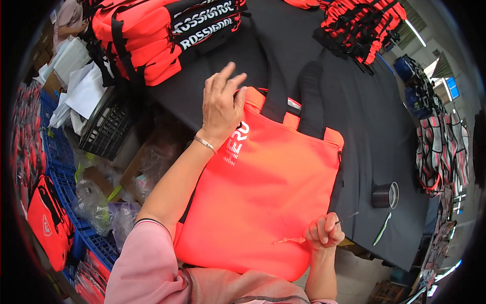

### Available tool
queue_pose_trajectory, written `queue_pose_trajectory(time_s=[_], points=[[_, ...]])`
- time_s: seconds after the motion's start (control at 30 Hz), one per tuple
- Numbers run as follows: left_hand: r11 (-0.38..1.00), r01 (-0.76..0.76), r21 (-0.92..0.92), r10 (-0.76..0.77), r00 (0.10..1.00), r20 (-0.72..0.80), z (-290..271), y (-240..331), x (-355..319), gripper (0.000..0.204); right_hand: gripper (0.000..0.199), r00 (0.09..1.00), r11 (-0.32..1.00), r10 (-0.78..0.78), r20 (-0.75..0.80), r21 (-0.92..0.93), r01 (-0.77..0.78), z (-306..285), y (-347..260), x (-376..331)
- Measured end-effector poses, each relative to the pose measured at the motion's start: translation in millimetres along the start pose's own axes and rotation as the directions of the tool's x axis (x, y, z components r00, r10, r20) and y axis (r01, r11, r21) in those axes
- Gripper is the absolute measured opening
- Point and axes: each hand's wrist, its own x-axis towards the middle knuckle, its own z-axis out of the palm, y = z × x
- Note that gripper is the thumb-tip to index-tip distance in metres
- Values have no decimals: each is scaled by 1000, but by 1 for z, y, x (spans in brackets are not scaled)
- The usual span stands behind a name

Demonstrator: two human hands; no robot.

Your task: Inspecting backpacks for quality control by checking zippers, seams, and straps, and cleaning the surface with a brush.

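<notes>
Lying before us, the orange bag [263,197] has its broad face upward and its black straps [310,96] pointing away, probably so that the straps stay clear of the face we are working over. Our left hand [221,106] is spread loosely at the bag's upper left corner, fingers extended and a little apart; it seems placed there to steady that corner, though we cannot tell how firmly it presses, if at all. Our right hand [325,231] is curled over the lower right part, and a thin dark tool [347,219] pokes out beside its thumb, apparently pinched so the tip stays free. An orange cord [289,240] runs leftward from those fingers across the bag; whether they grip it or only touch it, we cannot make out.

Just right of the right hand, a slim green-and-white tool [382,229] lies on the black cloth [367,152], with a dark round container [385,195] slightly beyond it, both presumably put within easy reach. Beyond the left hand sits a stack of orange bags [147,43], set aside, we judge, to leave room between our hands.
</notes>
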Motion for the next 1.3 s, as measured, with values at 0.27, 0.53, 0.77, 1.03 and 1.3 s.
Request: queue_pose_trajectory(time_s=[0.27, 0.53, 0.77, 1.03, 1.3], points=[[994, -87, -59, 104, 904, 414, 17, 23, -44, 29, 33, 955, 988, -109, 275, -75, 135, 5, -27, 53], [951, 227, -208, -144, 925, 353, 29, 29, -48, 21, 30, 909, 148, -374, -187, -979, -140, -4, -15, 181], [943, 247, -225, -176, 939, 296, 38, 26, -49, 19, 24, 925, -407, -353, 139, -913, -18, -35, 33, 222], [959, 217, -184, -152, 937, 314, 34, 28, -48, 19, 20, 859, -132, -499, -109, -971, -200, -45, 11, 224], [961, 156, -228, -76, 942, 326, 36, 40, -53, 17, 43, 560, -52, -748, -357, -809, -586, -99, -76, 245]])
